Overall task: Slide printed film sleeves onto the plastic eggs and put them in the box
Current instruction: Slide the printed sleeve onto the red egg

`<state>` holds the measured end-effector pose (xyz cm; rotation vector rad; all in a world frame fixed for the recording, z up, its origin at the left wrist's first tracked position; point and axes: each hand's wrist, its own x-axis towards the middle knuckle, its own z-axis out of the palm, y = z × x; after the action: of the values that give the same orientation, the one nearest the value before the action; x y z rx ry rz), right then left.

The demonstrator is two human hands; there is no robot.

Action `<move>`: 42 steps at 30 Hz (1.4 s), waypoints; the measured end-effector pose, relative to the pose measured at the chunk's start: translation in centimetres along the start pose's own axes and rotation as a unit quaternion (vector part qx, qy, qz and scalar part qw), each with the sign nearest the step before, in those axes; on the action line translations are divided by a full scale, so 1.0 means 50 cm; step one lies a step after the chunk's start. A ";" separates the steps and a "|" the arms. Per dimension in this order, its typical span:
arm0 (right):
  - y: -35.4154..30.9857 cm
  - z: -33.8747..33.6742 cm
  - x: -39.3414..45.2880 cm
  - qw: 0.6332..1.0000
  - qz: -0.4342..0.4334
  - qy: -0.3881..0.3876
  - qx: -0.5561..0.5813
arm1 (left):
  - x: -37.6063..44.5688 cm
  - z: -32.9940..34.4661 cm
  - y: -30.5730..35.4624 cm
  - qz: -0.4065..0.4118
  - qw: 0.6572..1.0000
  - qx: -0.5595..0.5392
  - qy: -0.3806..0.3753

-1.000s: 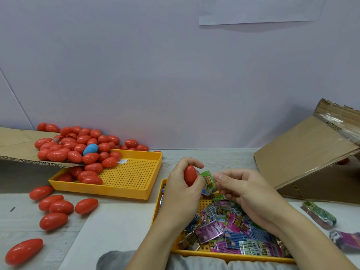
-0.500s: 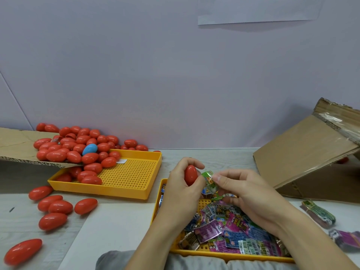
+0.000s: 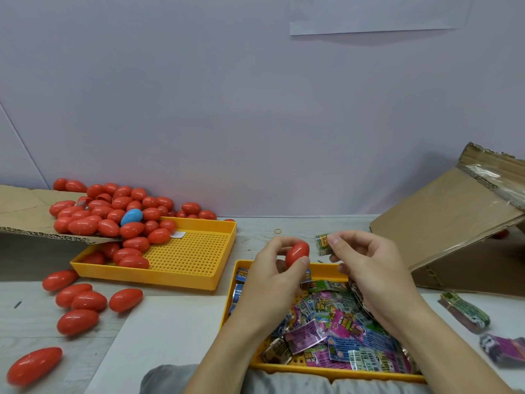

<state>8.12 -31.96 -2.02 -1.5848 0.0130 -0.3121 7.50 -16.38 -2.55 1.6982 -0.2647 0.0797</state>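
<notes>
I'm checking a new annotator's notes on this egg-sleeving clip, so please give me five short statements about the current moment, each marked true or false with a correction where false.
1. The left hand holds a red egg. True.
2. The sleeve is already on that egg. False: the green film sleeve is pinched in the right hand, apart from the egg.
3. One blue egg lies among the red ones in the pile. True.
4. The near tray holds red eggs. False: it holds loose printed sleeves.
5. Several red eggs lie loose on the table left of the trays. True.
</notes>
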 end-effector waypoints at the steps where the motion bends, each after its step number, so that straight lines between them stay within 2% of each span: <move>1: 0.000 0.000 -0.001 1.000 -0.013 -0.005 -0.015 | 0.000 0.000 0.000 0.007 1.000 -0.001 -0.001; 9: -0.005 0.001 -0.008 0.996 -0.062 -0.052 -0.039 | 0.006 -0.001 -0.008 0.006 0.999 -0.034 0.004; 16: -0.010 0.002 -0.014 0.991 -0.088 -0.066 -0.076 | 0.008 -0.005 -0.010 0.015 0.997 -0.057 0.055; 24: -0.011 0.003 -0.017 0.991 -0.090 -0.057 -0.081 | 0.008 -0.006 -0.011 0.027 0.996 -0.051 0.065; 34: -0.012 0.004 -0.015 0.989 -0.094 -0.027 -0.108 | 0.007 -0.006 -0.014 0.067 0.997 -0.021 0.032; 42: -0.015 0.005 -0.017 0.993 -0.082 -0.033 -0.079 | 0.007 -0.008 -0.007 0.057 0.995 -0.056 0.052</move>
<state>7.21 -31.50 -1.46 -1.7575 -0.1479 -0.3955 7.97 -16.01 -2.76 1.5611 -0.2822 0.2330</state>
